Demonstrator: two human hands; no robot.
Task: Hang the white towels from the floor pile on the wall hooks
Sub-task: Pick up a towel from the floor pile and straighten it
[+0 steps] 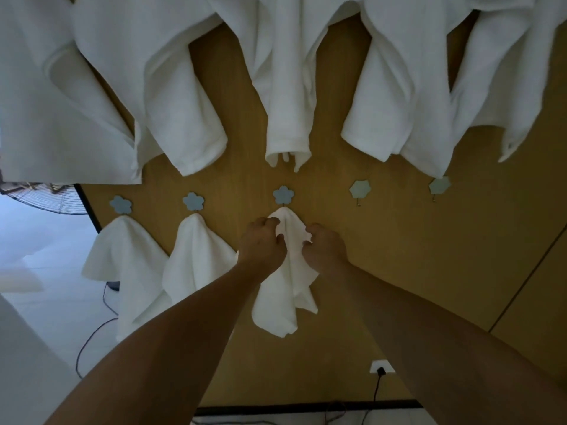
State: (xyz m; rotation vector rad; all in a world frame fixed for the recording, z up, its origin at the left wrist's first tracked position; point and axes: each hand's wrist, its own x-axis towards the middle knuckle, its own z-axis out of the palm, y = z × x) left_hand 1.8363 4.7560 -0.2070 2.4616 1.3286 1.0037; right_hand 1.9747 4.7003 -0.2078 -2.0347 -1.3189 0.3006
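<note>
You face a tan wooden wall (pixel 383 271) with five pale blue flower-shaped hooks (pixel 283 194) in the lower row. Three of them carry small white towels of soft terry cloth; the two on the right, (pixel 360 189) and (pixel 439 185), are bare, each showing a small metal prong below the flower. Above, a row of larger white towels (pixel 288 102) hangs in thick folds.

The towel (pixel 283 286) you are handling hangs from the middle hook, its peak at the hook and its long axis running straight down the wall to loose, pointed corners. Your left hand (pixel 260 243) pinches its upper left edge with curled fingers; your right hand (pixel 325 245) grips the upper right edge the same way. Both grips hold cloth just below the hook.

At the bottom, a black plug (pixel 381 371) sits in a white socket.
</note>
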